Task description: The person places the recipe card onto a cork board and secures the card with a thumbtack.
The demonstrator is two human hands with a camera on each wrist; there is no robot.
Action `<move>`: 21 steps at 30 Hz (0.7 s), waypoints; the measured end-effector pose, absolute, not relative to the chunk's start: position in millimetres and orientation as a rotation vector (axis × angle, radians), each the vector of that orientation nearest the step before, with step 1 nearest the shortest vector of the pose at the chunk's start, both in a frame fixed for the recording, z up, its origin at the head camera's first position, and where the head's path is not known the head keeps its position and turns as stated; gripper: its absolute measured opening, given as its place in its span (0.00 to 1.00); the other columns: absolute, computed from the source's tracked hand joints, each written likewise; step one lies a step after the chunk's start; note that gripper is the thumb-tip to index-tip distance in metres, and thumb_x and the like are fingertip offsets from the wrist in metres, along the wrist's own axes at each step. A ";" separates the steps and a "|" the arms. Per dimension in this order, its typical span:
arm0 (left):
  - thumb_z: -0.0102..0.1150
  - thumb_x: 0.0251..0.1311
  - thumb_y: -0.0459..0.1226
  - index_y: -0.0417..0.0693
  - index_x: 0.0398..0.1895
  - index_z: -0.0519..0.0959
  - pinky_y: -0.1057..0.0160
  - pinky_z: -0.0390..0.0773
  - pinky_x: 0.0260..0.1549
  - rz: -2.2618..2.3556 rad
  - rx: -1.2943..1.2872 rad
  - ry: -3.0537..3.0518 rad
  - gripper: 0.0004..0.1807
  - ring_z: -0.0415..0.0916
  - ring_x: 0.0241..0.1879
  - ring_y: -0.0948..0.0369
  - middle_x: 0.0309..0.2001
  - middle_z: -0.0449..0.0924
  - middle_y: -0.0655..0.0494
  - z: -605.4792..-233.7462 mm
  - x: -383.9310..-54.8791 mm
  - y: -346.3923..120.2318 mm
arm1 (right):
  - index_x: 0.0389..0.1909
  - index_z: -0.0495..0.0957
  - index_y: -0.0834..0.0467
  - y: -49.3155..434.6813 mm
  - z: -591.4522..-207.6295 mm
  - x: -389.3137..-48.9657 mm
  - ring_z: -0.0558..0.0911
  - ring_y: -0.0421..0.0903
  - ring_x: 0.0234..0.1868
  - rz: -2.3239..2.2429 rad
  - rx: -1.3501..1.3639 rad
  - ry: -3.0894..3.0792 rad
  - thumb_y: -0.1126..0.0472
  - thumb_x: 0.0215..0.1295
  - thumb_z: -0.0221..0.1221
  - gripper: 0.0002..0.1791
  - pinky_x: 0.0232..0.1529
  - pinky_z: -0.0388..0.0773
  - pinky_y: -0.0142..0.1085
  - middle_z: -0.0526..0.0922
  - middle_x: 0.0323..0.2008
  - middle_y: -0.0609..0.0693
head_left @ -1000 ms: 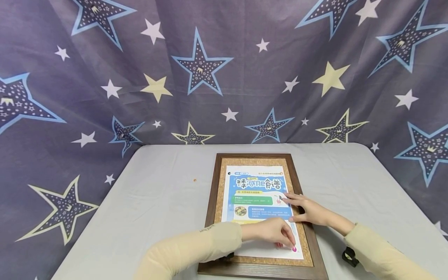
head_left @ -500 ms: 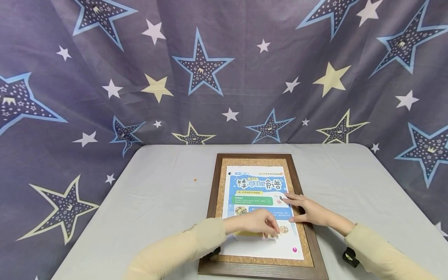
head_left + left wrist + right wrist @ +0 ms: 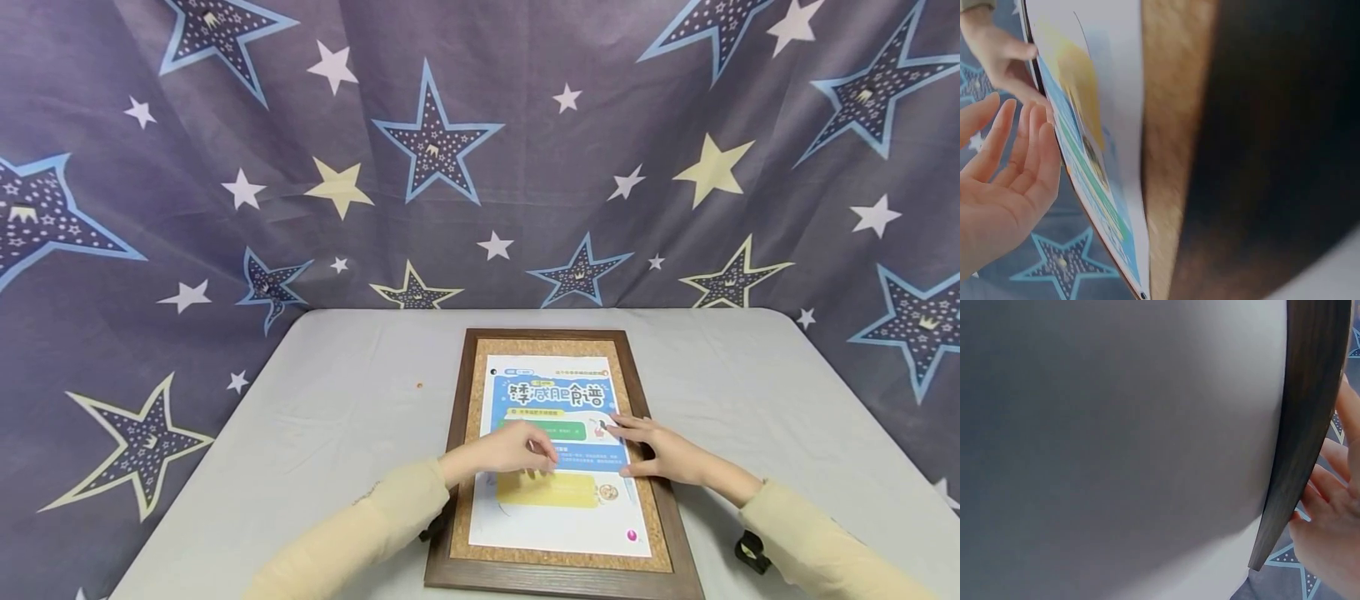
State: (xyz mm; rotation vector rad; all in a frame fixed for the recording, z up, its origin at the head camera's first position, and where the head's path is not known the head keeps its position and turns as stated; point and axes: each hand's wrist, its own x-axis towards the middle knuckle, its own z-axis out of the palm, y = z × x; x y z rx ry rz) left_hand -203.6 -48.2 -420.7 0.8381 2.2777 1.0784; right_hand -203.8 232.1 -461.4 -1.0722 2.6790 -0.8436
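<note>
A printed poster (image 3: 555, 529) lies on a wood-framed cork board (image 3: 480, 554). A pink round pin head (image 3: 632, 535) sits at its near right corner, with a black pin head (image 3: 493, 372) at the far left and an orange one (image 3: 604, 372) at the far right. My left hand (image 3: 517, 446) hovers over the poster's left part, fingers loosely bent and nothing visible between them. In the left wrist view, the left hand (image 3: 1013, 181) has its fingers spread. My right hand (image 3: 667, 450) rests across the board's right side, fingertips on the poster's edge.
The board's dark wooden frame (image 3: 562, 577) lies on a grey-covered table (image 3: 360, 433). A tiny orange bit (image 3: 419, 385) is left of the board. Behind the table hangs a star-patterned curtain (image 3: 450, 225).
From the pink pin head at the near right corner, my left hand has moved left and away over the poster, uncovering that corner. The right hand has stayed in place.
</note>
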 end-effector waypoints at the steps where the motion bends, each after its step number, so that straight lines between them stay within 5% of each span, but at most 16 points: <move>1: 0.57 0.54 0.34 0.39 0.32 0.80 0.66 0.77 0.24 1.086 0.839 2.280 0.07 0.78 0.26 0.55 0.28 0.79 0.58 -421.2 -204.6 -51.1 | 0.58 0.64 0.68 232.3 -461.1 -203.5 0.56 0.70 0.59 -0.843 -1.072 2.678 0.48 0.53 0.59 0.37 0.51 0.59 0.61 0.59 0.60 0.68; 12: 0.56 0.55 0.37 0.43 0.36 0.80 0.70 0.73 0.25 1.055 0.865 2.479 0.09 0.72 0.26 0.68 0.34 0.80 0.57 -425.5 -219.1 -89.3 | 0.57 0.65 0.68 231.5 -459.3 -202.8 0.57 0.68 0.59 -0.817 -1.074 2.701 0.48 0.53 0.58 0.36 0.52 0.58 0.60 0.59 0.60 0.67; 21: 0.55 0.55 0.35 0.41 0.35 0.80 0.66 0.73 0.29 1.105 0.807 2.637 0.08 0.74 0.29 0.60 0.34 0.79 0.54 -428.9 -233.7 -122.7 | 0.58 0.64 0.67 232.2 -460.8 -205.7 0.57 0.65 0.60 -0.830 -1.060 2.699 0.51 0.56 0.57 0.33 0.53 0.60 0.57 0.58 0.62 0.65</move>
